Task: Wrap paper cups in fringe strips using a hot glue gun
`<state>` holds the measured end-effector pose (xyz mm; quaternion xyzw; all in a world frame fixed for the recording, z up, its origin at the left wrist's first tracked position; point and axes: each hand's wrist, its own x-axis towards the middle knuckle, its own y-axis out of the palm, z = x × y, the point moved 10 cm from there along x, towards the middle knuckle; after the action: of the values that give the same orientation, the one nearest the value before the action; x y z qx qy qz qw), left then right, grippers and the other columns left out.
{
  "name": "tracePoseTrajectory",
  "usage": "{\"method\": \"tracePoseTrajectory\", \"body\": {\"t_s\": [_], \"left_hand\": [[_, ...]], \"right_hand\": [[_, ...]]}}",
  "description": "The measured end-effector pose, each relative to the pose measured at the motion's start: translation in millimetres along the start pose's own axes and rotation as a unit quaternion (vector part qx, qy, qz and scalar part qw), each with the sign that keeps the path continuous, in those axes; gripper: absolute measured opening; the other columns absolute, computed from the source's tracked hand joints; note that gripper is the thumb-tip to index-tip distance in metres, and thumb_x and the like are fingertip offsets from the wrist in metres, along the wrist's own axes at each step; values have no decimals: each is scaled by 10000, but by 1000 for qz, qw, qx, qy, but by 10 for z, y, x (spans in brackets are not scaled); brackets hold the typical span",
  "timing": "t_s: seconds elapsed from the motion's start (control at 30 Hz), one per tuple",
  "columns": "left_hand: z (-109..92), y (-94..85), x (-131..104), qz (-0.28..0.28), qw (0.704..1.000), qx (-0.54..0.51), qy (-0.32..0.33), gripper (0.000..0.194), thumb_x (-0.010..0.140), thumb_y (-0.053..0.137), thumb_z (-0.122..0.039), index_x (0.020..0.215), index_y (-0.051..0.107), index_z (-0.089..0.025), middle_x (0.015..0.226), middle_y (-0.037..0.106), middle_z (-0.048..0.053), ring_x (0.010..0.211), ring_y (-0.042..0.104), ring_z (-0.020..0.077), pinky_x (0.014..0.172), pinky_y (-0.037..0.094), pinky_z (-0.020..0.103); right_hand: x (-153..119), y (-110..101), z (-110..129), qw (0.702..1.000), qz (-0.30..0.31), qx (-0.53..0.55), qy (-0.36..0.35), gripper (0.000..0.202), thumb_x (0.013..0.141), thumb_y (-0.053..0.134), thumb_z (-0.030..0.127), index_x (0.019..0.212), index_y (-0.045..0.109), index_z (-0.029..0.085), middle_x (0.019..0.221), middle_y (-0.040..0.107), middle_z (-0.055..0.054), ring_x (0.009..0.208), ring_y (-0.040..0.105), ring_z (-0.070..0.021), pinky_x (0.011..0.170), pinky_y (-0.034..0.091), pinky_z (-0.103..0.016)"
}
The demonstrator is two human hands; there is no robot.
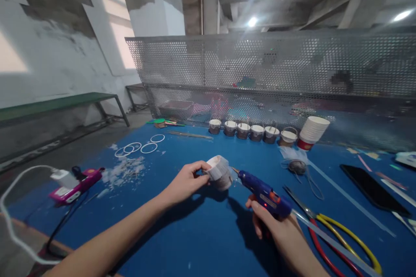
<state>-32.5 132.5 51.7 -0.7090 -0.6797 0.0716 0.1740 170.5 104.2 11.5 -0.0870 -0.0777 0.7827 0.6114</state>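
Pinched at its rim between thumb and fingers, a small paper cup [221,174] wrapped in whitish and grey material is in my left hand [190,176]. It tilts above the blue tabletop. My right hand [276,225] is wrapped round the handle of a blue hot glue gun [264,192] with a small red light on. The gun's nozzle points left, very close to the cup's side; whether it touches I cannot tell. A clear glue stick [325,236] runs out of the gun's back. Scissors [318,218] with red and yellow handles lie beside my right hand.
Several small grey buckets [243,130] line the table's back edge, beside stacked paper cups [312,132]. White rings [149,147] lie at the left, near a pink power strip [78,185] with cables. A black phone [373,189] lies right. A perforated metal screen [260,65] stands behind.
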Motion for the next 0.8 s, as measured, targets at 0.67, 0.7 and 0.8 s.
{"method": "tracePoseTrajectory", "body": {"t_s": [0.67,0.7,0.8], "left_hand": [[-72,65,-292,-60,926,300,219,134,886,499,-262,826,598,-195,751,625,27,729,561,157,670,457,275],[-50,91,-290,-52,920,319,223,150,893,495,-279,828,602,-196,761,629,34,747,568,165,679,463,279],[27,128,-270,-37,913,344,215,163,895,496,-317,878,610,-202,843,650,54,831,590,186,726,485,299]], "right_hand": [[-97,16,-209,995,-72,-19,60,314,753,555,520,744,590,208,439,440,69,421,459,-139,471,411,-247],[-89,26,-212,996,-66,-20,59,324,749,559,528,741,590,206,437,439,68,420,460,-140,470,411,-250],[-63,48,-208,998,-37,-24,53,349,756,559,544,769,592,197,449,463,59,441,475,-147,490,407,-263]]}}
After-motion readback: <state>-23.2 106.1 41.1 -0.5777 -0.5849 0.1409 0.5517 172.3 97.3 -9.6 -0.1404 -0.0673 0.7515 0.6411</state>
